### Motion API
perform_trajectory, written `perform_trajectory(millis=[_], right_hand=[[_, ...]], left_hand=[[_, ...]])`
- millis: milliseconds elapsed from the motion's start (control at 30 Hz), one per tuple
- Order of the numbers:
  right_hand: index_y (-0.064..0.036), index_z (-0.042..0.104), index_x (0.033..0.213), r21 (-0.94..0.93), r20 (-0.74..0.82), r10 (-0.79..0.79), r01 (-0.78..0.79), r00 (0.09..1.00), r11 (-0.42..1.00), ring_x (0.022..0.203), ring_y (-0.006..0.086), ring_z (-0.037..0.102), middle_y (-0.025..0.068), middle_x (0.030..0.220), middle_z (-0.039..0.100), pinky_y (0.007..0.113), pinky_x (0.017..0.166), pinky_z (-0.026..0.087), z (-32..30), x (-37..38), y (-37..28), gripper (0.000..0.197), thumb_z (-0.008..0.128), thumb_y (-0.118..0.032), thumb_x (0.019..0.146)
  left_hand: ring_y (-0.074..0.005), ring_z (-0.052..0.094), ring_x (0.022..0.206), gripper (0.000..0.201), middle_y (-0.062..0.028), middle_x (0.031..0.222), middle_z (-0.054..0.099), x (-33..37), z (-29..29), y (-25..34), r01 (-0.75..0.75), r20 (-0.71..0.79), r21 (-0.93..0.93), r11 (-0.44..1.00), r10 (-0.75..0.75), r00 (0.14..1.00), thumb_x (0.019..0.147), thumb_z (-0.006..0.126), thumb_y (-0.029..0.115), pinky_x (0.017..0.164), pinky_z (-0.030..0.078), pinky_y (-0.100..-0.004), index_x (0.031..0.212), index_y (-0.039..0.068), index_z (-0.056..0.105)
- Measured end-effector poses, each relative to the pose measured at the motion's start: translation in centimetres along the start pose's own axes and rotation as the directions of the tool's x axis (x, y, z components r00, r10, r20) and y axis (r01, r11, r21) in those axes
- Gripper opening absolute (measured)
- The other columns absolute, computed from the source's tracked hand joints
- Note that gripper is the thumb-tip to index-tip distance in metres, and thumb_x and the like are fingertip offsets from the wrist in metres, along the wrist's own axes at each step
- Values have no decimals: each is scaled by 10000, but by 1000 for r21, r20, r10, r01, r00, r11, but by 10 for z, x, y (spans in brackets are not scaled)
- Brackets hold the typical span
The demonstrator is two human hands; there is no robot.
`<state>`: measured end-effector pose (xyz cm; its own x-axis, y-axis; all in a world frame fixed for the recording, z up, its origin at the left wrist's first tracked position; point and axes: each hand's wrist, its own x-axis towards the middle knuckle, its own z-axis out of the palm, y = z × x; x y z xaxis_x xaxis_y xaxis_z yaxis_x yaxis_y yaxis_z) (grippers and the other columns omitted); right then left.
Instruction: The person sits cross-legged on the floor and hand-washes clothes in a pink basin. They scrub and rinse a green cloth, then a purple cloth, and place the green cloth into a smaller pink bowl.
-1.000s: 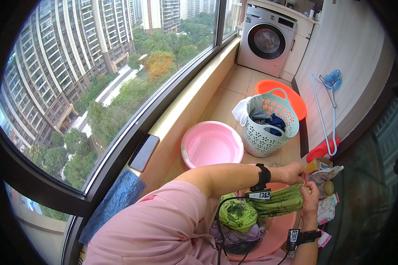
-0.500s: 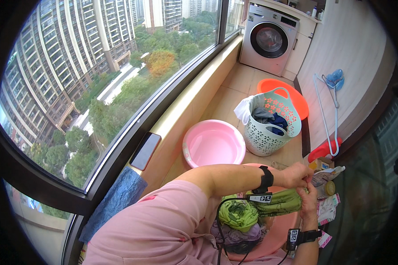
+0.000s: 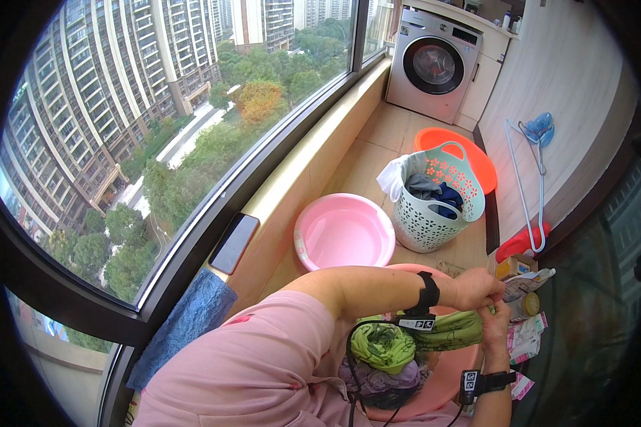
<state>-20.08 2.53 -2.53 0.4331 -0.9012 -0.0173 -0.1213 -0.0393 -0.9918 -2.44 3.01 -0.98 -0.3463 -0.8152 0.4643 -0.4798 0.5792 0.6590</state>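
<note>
A wet-looking green cloth garment [image 3: 449,331] is stretched over a salmon-pink basin [image 3: 457,373], its right end drawn up to my hands. My left hand [image 3: 477,286] reaches across from the left, closed at that end of the garment. Just below it, my right hand [image 3: 494,319] is also closed around the garment's end, and the two hands touch. A twisted, bunched green part [image 3: 383,346] rests on purple-grey and dark cloth [image 3: 393,378] in the basin. Most fingertips are hidden.
A pink basin [image 3: 345,231] and a pale green laundry basket [image 3: 434,222] with clothes stand ahead, an orange basin [image 3: 477,160] behind. Bottles and packets [image 3: 527,306] lie right. A phone [image 3: 235,244] and blue towel [image 3: 185,324] lie on the left ledge. A washing machine [image 3: 433,64] stands far back.
Both hands have shifted slightly and come closer together at the garment's end. The stretched green cloth looks a little narrower. Everything else stays in place.
</note>
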Motion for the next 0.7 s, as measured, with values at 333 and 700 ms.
perform_trajectory(millis=[333, 700], right_hand=[[-16, 594, 1230, -108, 2, -135, 134, 991, 985, 1085, 169, 555, 68, 1185, 625, 299, 959, 416, 11, -3, -8, 336, 673, -103, 915], [1, 578, 1125, -98, -90, -43, 34, 995, 995, 906, 136, 552, 47, 1027, 604, 277, 813, 444, 5, -1, 0, 198, 597, -65, 940]], left_hand=[[-353, 684, 823, 153, -139, 841, 705, 0, -1, -8, 16, -9, -44, 999, -17, 1000, 734, 691, 63, 737, 537, -429, 886, 58, 673], [-347, 691, 833, 152, -155, 856, 715, 1, -3, -15, 129, 65, 18, 992, -129, 989, 744, 684, 73, 751, 542, -425, 892, 56, 714]])
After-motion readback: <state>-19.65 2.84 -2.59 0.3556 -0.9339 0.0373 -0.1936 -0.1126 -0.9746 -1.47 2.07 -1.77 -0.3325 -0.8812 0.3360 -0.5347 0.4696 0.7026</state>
